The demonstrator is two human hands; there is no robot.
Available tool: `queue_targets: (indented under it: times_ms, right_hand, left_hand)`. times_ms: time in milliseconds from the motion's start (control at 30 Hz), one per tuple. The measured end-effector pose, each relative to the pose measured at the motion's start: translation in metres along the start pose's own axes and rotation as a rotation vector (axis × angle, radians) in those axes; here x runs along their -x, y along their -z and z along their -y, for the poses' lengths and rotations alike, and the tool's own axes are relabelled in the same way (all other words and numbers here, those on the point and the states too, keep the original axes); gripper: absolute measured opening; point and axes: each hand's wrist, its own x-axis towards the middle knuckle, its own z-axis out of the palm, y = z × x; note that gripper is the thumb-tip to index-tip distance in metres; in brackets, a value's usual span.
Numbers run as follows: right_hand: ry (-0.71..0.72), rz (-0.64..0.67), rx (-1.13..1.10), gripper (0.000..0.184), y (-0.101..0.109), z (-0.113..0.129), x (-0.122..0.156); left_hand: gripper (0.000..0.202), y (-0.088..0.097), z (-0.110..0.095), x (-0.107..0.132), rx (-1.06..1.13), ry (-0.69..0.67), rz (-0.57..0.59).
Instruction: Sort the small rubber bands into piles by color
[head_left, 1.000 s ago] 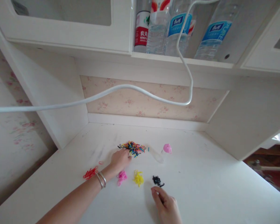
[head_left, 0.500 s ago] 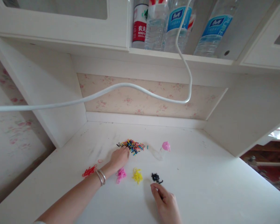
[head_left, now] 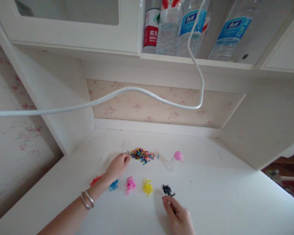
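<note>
White desk (head_left: 222, 195) beneath a bottle shelf (head_left: 218, 64). Mixed bands (head_left: 142, 155) lie just right of the left grip (head_left: 117, 167); its forearm (head_left: 68, 215) partly hides red bands (head_left: 95, 180). Black bands (head_left: 167, 190) lie just beyond the right grip (head_left: 178, 213). Both curl narrow, contents unclear.

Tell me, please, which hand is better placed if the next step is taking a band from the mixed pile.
Probably the left hand: it is right beside the left edge of the mixed pile. The right hand is farther from it, close to the black bands.
</note>
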Motion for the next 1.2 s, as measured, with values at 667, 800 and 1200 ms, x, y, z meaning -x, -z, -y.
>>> queue_targets:
  times_ms: [667, 800, 1200]
  right_hand:
    - [0.022, 0.003, 0.056, 0.045, -0.002, 0.005, 0.007]
    - [0.054, 0.02, 0.067, 0.044, -0.003, 0.002, 0.006]
    - [0.089, 0.015, 0.118, 0.048, -0.003, 0.005, 0.006]
  left_hand:
    - [0.025, -0.054, -0.056, 0.116, -0.121, -0.129, -0.083]
    - [0.025, -0.05, -0.072, 0.103, -0.212, -0.186, -0.096]
    - [0.026, -0.043, -0.044, 0.12, -0.238, -0.233, -0.236]
